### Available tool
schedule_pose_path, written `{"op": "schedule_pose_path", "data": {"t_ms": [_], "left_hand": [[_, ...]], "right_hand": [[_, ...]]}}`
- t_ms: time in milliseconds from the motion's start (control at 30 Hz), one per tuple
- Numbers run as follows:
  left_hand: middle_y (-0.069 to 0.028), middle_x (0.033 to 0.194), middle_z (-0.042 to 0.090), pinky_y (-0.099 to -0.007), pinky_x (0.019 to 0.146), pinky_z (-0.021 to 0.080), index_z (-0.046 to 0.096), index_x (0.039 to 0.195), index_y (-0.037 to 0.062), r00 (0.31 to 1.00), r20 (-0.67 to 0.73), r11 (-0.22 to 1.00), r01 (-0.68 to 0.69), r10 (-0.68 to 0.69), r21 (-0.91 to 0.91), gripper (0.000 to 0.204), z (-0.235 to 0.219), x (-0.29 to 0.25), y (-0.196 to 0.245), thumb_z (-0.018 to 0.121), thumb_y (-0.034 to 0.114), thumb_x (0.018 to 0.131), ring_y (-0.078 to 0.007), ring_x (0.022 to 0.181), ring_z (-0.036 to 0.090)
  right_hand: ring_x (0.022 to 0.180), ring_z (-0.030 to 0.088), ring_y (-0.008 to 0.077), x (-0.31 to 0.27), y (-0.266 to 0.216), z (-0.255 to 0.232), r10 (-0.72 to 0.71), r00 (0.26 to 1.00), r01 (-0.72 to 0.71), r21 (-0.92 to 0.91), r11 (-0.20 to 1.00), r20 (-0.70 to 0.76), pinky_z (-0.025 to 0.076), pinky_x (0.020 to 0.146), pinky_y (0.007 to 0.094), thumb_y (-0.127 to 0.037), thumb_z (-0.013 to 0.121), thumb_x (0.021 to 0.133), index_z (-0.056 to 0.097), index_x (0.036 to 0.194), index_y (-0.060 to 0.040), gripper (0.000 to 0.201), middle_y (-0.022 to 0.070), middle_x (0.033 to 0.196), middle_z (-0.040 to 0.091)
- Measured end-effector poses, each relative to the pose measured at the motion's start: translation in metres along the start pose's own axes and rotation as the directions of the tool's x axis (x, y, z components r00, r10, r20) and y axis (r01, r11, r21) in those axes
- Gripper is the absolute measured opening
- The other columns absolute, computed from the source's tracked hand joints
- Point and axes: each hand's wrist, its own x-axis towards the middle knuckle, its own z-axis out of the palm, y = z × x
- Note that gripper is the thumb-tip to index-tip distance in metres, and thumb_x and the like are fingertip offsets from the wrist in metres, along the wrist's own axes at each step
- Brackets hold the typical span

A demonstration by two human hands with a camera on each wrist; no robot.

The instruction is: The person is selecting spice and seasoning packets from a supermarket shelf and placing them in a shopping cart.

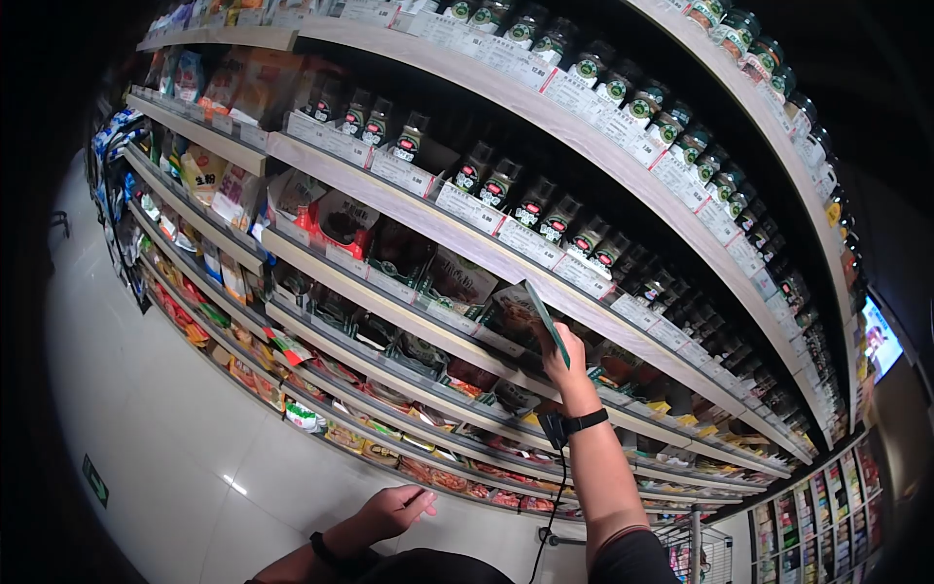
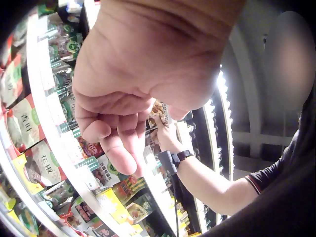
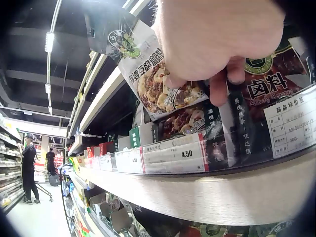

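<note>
My right hand [image 1: 564, 352] pinches a seasoning packet [image 3: 157, 91] at the middle shelf of a long store rack. The packet is white and dark, with a green round logo and a picture of a tofu dish. It tilts in front of the packets standing in the shelf row, above the 4.50 price label [image 3: 174, 154]. Beside it in the right wrist view stands a dark red braising-spice packet [image 3: 271, 84]. Low in front of my body, my left hand [image 1: 394, 511] holds nothing, its fingers loosely curled.
Spice jars [image 1: 535, 209] line the shelf above, and more packets fill the shelves below. A wire cart [image 1: 715, 553] is at the lower right. Two people [image 3: 30, 170] are farther down the aisle. A cable [image 1: 555, 506] hangs from the right wrist camera.
</note>
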Motion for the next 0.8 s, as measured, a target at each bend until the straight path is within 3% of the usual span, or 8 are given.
{"op": "schedule_pose_path", "data": {"t_ms": [67,100,200,367,467,567,633,800], "left_hand": [[-0.0048,0.091,0.067,-0.0241,0.071,0.048,0.061,0.111,0.0008,1.0,0.004,1.0,0.013,-0.013,0.01,0.032,0.0,-0.001,-0.001,0.046,0.026,0.099,-0.0094,0.072,0.056],[-0.0045,0.091,0.067,-0.0241,0.071,0.048,0.061,0.111,0.0012,1.0,0.01,0.999,0.029,-0.029,0.016,0.032,0.0,0.001,-0.006,0.046,0.026,0.098,-0.0092,0.071,0.056],[-0.0037,0.091,0.067,-0.0239,0.069,0.048,0.061,0.111,0.0025,0.996,0.015,0.995,0.087,-0.087,0.042,0.032,0.001,0.002,-0.011,0.046,0.028,0.098,-0.0088,0.07,0.055],[-0.0027,0.089,0.068,-0.0239,0.068,0.047,0.061,0.112,0.0038,0.989,-0.006,0.988,0.145,-0.145,0.049,0.032,0.002,-0.001,-0.005,0.047,0.029,0.097,-0.0085,0.069,0.054],[-0.0028,0.088,0.068,-0.0243,0.067,0.047,0.062,0.111,0.0038,0.989,-0.008,0.987,0.151,-0.151,0.05,0.031,0.003,0.0,-0.01,0.048,0.029,0.097,-0.0086,0.068,0.053],[-0.0028,0.085,0.067,-0.0248,0.065,0.046,0.063,0.104,0.0043,0.994,-0.018,0.991,0.109,-0.108,0.071,0.031,0.006,-0.001,-0.012,0.048,0.03,0.097,-0.0088,0.066,0.052],[-0.0021,0.079,0.064,-0.0252,0.062,0.045,0.065,0.098,0.0054,0.996,-0.03,0.994,0.081,-0.079,0.076,0.032,0.009,-0.001,-0.02,0.049,0.032,0.096,-0.0091,0.063,0.05],[0.0003,0.067,0.052,-0.0259,0.054,0.043,0.067,0.09,0.0091,0.989,-0.046,0.988,0.145,-0.143,0.057,0.037,0.009,-0.011,0.012,0.05,0.042,0.094,-0.0089,0.056,0.045]], "right_hand": [[0.073,0.063,0.0366,-0.002,0.01,0.002,-0.146,0.988,0.136,-0.169,0.976,-0.05,0.049,0.061,0.0418,-0.017,0.066,0.081,0.06,0.104,-0.0069,0.025,0.0207,0.083,0.061],[0.084,0.063,0.0352,-0.004,0.014,0.003,-0.074,0.995,0.066,-0.122,0.99,-0.065,0.049,0.066,0.0412,-0.011,0.064,0.08,0.059,0.107,-0.0082,0.027,0.0203,0.083,0.062],[0.069,0.063,0.0361,-0.002,0.016,0.001,-0.092,0.99,0.071,-0.174,0.982,-0.111,0.051,0.06,0.0429,-0.016,0.062,0.079,0.06,0.108,-0.0113,0.029,0.0163,0.074,0.063],[0.068,0.064,0.0356,-0.005,0.037,0.008,-0.11,0.993,0.096,-0.272,0.958,-0.038,0.05,0.059,0.0428,-0.011,0.061,0.078,0.058,0.11,-0.01,0.032,0.0161,0.073,0.064],[0.079,0.065,0.0383,-0.002,0.038,0.01,0.099,0.993,-0.088,-0.167,0.982,0.059,0.051,0.07,0.0432,-0.012,0.059,0.081,0.059,0.112,-0.0087,0.031,0.0199,0.079,0.066],[0.102,0.06,0.0366,0.015,0.032,0.003,0.443,0.857,-0.423,-0.131,0.897,0.264,0.046,0.087,0.0428,-0.018,0.055,0.088,0.059,0.119,-0.0099,0.032,0.0249,0.1,0.065],[0.113,0.053,0.0361,0.012,0.076,0.03,0.481,0.833,-0.536,0.178,0.825,0.274,0.04,0.096,0.0417,-0.024,0.052,0.091,0.058,0.123,-0.0124,0.034,0.0244,0.114,0.06],[0.128,0.04,0.0373,0.018,0.053,0.021,0.147,0.984,-0.167,0.24,0.956,0.101,0.031,0.106,0.0387,-0.025,0.049,0.094,0.05,0.133,-0.0171,0.04,0.0203,0.138,0.045]]}}
